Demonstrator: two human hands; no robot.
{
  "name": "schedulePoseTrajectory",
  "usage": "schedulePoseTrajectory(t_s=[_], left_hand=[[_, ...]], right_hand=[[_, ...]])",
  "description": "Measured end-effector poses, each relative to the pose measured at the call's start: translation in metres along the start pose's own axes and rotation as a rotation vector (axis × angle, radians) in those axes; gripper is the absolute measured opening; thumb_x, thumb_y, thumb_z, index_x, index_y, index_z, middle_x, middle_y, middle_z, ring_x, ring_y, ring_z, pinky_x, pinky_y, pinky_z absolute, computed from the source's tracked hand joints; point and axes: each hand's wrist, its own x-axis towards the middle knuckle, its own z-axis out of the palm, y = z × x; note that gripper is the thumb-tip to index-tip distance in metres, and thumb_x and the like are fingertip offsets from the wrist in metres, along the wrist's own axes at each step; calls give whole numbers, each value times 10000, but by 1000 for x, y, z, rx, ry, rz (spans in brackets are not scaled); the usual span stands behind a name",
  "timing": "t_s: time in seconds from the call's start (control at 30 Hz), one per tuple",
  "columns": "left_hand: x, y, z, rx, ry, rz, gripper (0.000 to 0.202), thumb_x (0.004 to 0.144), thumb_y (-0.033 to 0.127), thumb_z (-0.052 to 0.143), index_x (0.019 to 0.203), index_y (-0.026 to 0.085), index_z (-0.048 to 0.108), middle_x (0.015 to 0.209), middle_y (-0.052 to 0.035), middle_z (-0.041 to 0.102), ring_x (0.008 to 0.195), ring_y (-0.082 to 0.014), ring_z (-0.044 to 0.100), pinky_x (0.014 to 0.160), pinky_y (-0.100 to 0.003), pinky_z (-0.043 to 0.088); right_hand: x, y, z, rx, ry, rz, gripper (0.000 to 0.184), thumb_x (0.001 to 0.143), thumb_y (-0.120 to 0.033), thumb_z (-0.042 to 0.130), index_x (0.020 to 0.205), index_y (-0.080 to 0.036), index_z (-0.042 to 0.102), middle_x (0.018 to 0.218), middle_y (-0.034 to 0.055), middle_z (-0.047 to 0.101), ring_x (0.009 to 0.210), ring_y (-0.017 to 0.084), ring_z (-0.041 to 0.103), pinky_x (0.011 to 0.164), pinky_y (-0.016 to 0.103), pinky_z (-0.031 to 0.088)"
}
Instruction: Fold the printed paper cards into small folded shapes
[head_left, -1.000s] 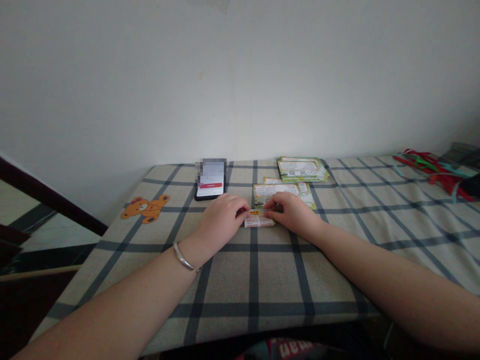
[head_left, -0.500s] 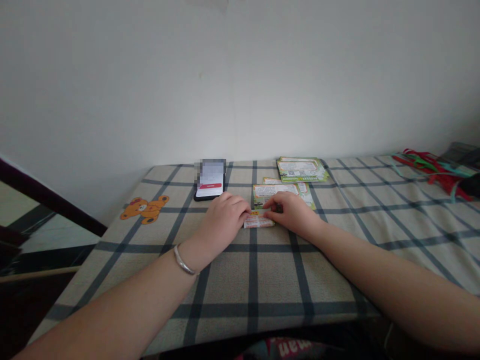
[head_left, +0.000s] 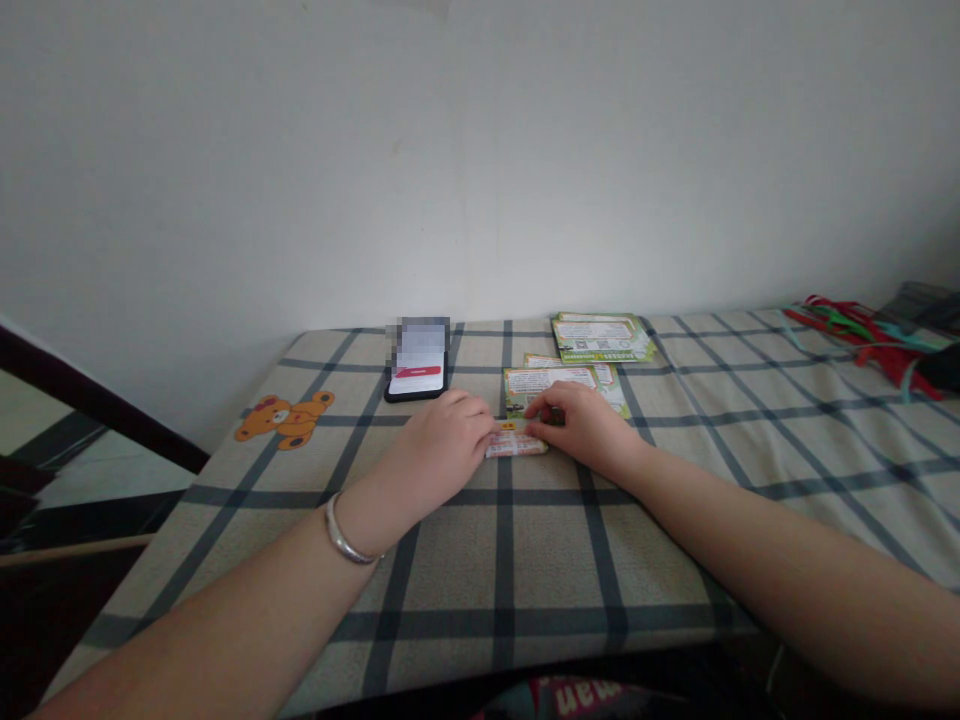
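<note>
Both of my hands rest on the checked tablecloth (head_left: 525, 560) and meet over a small folded leaflet (head_left: 516, 446). My left hand (head_left: 439, 448), with a silver bangle on its wrist, has its fingers curled and pinches the leaflet's left end. My right hand (head_left: 585, 426) pinches its upper right edge with curled fingers. The leaflet is a narrow white and pink strip with a yellow patch, lying flat on the cloth. Just behind it lie two flat green-bordered leaflets (head_left: 561, 385).
A black phone (head_left: 417, 365) with a lit screen lies behind my left hand. A stack of green leaflets (head_left: 602, 337) sits near the wall. Red and green ribbons (head_left: 862, 335) lie at the far right. A bear print (head_left: 285, 418) marks the cloth's left side.
My left forearm has drawn back a little toward me, and the view has shifted slightly. Both hands stay pinched on the folded leaflet.
</note>
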Motion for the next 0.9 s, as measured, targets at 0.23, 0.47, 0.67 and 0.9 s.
schedulePoseTrajectory(t_s=[0.23, 0.47, 0.67, 0.9], left_hand=[[-1, 3, -2, 68, -17, -10, 176, 909, 165, 518, 872, 154, 690, 884, -59, 624, 884, -200, 535, 779, -338, 458], [-2, 5, -3, 101, -10, -23, 165, 911, 204, 529, 862, 164, 682, 863, -50, 620, 857, -206, 539, 728, -335, 441], [-3, 6, -2, 68, -2, -55, 169, 915, 211, 523, 862, 171, 678, 863, -47, 620, 869, -205, 543, 734, -334, 438], [-3, 5, -2, 43, -5, -60, 160, 905, 188, 520, 884, 169, 677, 878, -53, 616, 884, -201, 546, 763, -337, 443]], right_hand=[[-1, 3, 1, 24, 24, -82, 22, 777, -219, 703, 792, -204, 701, 785, 9, 682, 780, 158, 582, 738, 293, 431], [-1, 3, 0, 131, 89, -161, 71, 779, -131, 667, 787, -197, 692, 784, 0, 702, 764, 139, 607, 723, 269, 448], [-7, -7, -4, 63, -56, -450, 102, 869, -230, 614, 893, -200, 708, 842, 21, 705, 811, 150, 614, 772, 296, 464], [-11, -10, -2, -59, -128, -530, 224, 929, -243, 524, 1067, -249, 701, 1022, 26, 698, 918, 155, 610, 835, 312, 476]])
